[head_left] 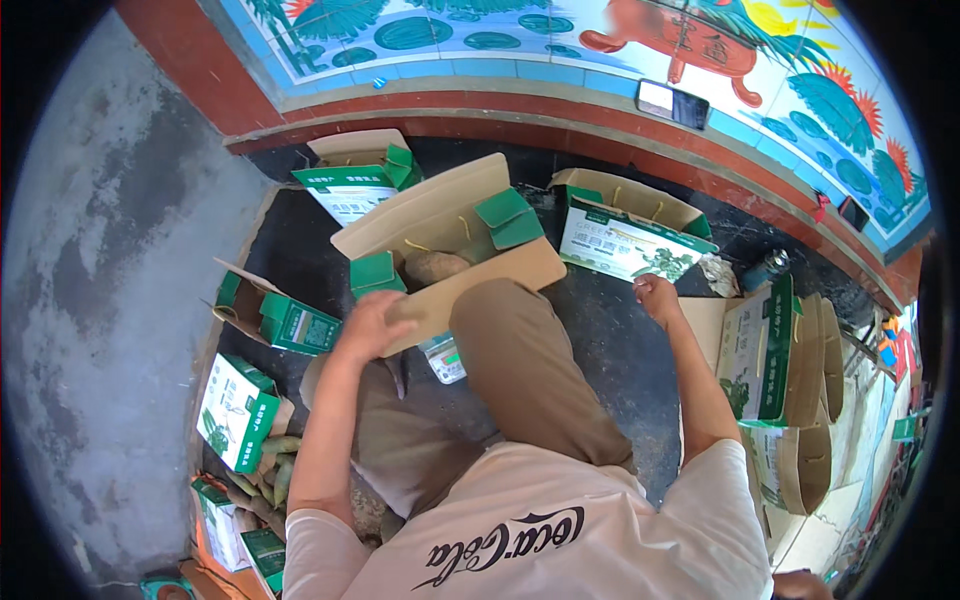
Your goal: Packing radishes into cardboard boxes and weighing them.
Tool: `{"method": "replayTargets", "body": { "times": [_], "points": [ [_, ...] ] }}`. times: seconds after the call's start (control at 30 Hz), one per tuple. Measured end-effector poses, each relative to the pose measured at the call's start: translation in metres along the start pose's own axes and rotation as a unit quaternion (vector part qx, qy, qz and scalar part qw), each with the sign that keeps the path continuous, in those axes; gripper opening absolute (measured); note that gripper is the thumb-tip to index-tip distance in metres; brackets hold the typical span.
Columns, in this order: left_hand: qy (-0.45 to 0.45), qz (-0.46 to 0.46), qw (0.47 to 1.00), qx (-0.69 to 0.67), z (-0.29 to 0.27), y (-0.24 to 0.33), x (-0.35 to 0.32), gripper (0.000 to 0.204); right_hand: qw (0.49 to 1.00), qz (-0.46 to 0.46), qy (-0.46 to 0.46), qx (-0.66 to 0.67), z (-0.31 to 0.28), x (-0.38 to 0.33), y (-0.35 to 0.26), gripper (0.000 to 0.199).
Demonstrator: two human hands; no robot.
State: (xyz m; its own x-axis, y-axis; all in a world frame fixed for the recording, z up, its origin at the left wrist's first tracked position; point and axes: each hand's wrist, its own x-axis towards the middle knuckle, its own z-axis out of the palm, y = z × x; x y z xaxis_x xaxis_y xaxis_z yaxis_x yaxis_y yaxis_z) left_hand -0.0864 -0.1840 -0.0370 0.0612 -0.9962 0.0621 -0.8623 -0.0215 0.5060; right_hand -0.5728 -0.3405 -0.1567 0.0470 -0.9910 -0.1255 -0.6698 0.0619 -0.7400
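Note:
An open cardboard box [510,272] with green end flaps stands in front of my knees. Inside it lies a brownish, rounded root vegetable [435,267], and yellow cord handles show on its inner wall. My left hand [378,325] rests at the left end of the near brown flap, fingers apart. My right hand [657,298] is closed, held off to the right near a white and green box [630,235]; what its fingers hold, if anything, is too small to name. Below the near flap, partly hidden, sits a small white device with a green display [445,360].
More green and white boxes stand at the back [350,190], left [300,325] and right [762,350]. Several long green root vegetables [283,478] lie at lower left. A phone [672,104] is on the wall ledge. A dark bottle [768,268] and crumpled wrapping [718,275] are at right.

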Motion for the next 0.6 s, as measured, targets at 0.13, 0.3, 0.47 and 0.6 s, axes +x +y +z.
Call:
{"method": "replayTargets", "body": {
  "times": [0.13, 0.3, 0.47, 0.6],
  "points": [
    [-0.081, 0.067, 0.968, 0.227, 0.014, 0.031, -0.005, 0.057, 0.982, -0.184, 0.032, -0.039, 0.026, 0.021, -0.068, 0.022],
    [-0.046, 0.11, 0.951, 0.286, 0.017, 0.03, -0.003, 0.05, 0.937, -0.328, 0.101, 0.067, 0.057, 0.046, -0.187, 0.025],
    [-0.007, 0.157, 0.949, 0.272, 0.016, 0.017, -0.007, 0.041, 0.863, -0.477, 0.158, -0.045, 0.102, 0.081, -0.259, 0.031],
    [0.043, 0.123, 0.958, 0.255, 0.002, 0.016, 0.005, 0.024, 0.852, -0.484, 0.143, -0.139, 0.142, 0.101, -0.292, 0.036]
  ]
}}
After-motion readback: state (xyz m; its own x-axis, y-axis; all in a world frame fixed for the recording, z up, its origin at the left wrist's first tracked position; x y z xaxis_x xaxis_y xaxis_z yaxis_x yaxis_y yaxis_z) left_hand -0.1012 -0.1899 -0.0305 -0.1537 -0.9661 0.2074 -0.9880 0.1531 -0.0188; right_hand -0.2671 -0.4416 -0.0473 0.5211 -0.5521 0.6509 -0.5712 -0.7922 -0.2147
